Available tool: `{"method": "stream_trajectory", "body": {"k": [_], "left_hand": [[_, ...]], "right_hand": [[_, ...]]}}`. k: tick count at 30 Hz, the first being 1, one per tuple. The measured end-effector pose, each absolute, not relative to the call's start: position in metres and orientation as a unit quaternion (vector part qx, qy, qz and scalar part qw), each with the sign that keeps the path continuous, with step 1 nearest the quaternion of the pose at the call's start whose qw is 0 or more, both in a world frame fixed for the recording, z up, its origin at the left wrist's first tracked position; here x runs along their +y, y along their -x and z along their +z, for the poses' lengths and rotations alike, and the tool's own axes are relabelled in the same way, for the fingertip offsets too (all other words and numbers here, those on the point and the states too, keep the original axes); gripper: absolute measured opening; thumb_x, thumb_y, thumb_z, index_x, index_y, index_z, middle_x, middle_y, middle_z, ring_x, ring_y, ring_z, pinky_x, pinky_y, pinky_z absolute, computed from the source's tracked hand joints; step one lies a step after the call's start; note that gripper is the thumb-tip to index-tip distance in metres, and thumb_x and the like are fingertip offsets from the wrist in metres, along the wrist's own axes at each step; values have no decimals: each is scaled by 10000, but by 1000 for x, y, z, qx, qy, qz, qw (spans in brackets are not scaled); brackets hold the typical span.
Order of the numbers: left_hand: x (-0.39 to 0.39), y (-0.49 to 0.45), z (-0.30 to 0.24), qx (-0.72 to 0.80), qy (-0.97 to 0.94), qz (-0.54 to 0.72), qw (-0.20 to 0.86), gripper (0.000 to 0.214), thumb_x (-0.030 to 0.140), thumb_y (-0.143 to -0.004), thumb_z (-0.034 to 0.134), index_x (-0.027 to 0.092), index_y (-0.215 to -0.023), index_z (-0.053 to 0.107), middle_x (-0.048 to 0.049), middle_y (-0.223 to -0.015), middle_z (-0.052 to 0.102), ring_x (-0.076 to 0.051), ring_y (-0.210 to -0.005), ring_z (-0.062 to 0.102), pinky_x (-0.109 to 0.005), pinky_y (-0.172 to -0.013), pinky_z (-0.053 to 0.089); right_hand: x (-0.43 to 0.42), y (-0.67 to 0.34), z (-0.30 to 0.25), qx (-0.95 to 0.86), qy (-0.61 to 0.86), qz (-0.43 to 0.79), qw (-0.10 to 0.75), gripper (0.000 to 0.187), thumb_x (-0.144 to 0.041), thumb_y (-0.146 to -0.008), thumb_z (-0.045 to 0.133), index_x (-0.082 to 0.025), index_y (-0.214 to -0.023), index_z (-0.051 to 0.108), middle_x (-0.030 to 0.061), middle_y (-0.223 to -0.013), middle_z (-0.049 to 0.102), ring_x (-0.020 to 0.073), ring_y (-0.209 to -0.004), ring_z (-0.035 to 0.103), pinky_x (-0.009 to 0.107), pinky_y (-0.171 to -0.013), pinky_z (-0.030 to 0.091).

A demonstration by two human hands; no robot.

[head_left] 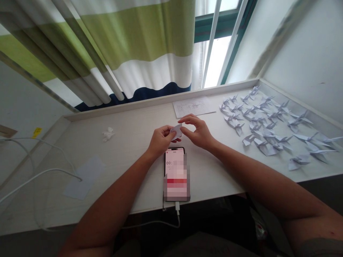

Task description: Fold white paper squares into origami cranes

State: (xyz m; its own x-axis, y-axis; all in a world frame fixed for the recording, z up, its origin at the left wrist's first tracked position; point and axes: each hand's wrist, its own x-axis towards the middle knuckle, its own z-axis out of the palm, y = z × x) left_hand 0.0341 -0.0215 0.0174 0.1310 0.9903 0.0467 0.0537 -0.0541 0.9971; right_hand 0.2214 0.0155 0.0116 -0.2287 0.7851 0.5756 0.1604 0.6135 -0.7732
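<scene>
Pinching a folded white paper (177, 129) between thumb and fingers of the left hand (162, 137), just beyond the phone (175, 175); parting thumb and forefinger of the right hand (198, 132) at the paper's edge. Reading "00:" on the phone, partly pixelated. Finding unreadably small print on a sheet (194, 106) beyond and a yellow label (37, 132) far left, seeing paper cranes (268, 125) rightward.

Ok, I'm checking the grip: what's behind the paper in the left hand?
Below the paper, fingers of the left hand show, with the desk around. Whatever is directly behind the paper is covered, so the fingers' full placement there cannot be seen.
</scene>
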Motion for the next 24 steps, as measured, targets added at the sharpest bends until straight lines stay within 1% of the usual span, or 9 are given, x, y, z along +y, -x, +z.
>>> {"method": "stream_trajectory", "body": {"k": [2, 4, 7, 9, 11, 13, 16, 18, 24], "left_hand": [[-22, -34, 18, 458, -560, 459, 516, 293, 390, -870, 833, 135, -978, 737, -81, -844, 809, -206, -731, 795, -317, -721, 619], [-23, -34, 20, 451, -557, 448, 535, 288, 368, -861, 839, 134, -995, 740, -82, -843, 811, -208, -731, 795, -321, -720, 624], [-24, -33, 23, 446, -538, 436, 568, 298, 350, -849, 849, 130, -1017, 739, -87, -854, 814, -216, -744, 798, -327, -723, 631], [-24, -32, 27, 441, -516, 431, 595, 336, 417, -881, 820, 120, -1018, 743, -102, -862, 812, -227, -755, 802, -334, -725, 637], [-23, -32, 29, 435, -494, 425, 621, 428, 527, -923, 761, 107, -1005, 753, -127, -887, 812, -239, -768, 803, -336, -713, 638], [-21, -31, 29, 430, -485, 420, 635, 486, 584, -919, 754, 102, -985, 762, -146, -932, 817, -238, -773, 802, -325, -696, 635], [-20, -29, 27, 421, -488, 414, 643, 448, 533, -847, 854, 119, -998, 772, -139, -976, 826, -222, -768, 799, -303, -679, 628], [-19, -29, 25, 419, -489, 414, 643, 427, 496, -820, 889, 129, -1005, 773, -131, -978, 829, -218, -769, 801, -299, -677, 628], [-21, -29, 24, 453, -499, 422, 606, 407, 475, -828, 891, 115, -978, 774, -139, -948, 831, -220, -761, 805, -298, -676, 626]], "right_hand": [[16, -222, 11, -734, 316, 322, 508, 90, -253, -875, 705, -244, -946, 760, 42, -1004, 763, 227, -985, 719, 481, -940, 610], [18, -221, 10, -720, 317, 361, 501, 54, -267, -876, 711, -235, -893, 752, 31, -928, 768, 214, -914, 724, 476, -922, 619], [20, -220, 7, -699, 321, 403, 497, 63, -279, -866, 719, -223, -850, 743, 19, -850, 772, 197, -837, 721, 455, -886, 630], [19, -220, 8, -694, 314, 414, 497, 66, -279, -864, 718, -221, -854, 746, 19, -848, 772, 191, -816, 715, 430, -845, 635], [18, -219, 9, -696, 299, 423, 497, 68, -280, -869, 714, -221, -860, 747, 19, -852, 762, 182, -786, 702, 407, -797, 636], [16, -219, 11, -698, 283, 430, 498, 68, -281, -872, 713, -221, -863, 745, 18, -862, 748, 175, -766, 690, 393, -764, 632], [16, -219, 11, -689, 288, 440, 499, 70, -281, -862, 715, -215, -871, 735, 21, -867, 740, 176, -779, 687, 388, -759, 624], [18, -219, 10, -673, 306, 449, 502, 78, -271, -844, 707, -207, -883, 730, 29, -877, 749, 182, -809, 697, 389, -772, 618], [24, -221, 6, -637, 359, 441, 520, 95, -223, -827, 649, -207, -901, 707, 24, -827, 731, 193, -817, 704, 400, -787, 614]]}}
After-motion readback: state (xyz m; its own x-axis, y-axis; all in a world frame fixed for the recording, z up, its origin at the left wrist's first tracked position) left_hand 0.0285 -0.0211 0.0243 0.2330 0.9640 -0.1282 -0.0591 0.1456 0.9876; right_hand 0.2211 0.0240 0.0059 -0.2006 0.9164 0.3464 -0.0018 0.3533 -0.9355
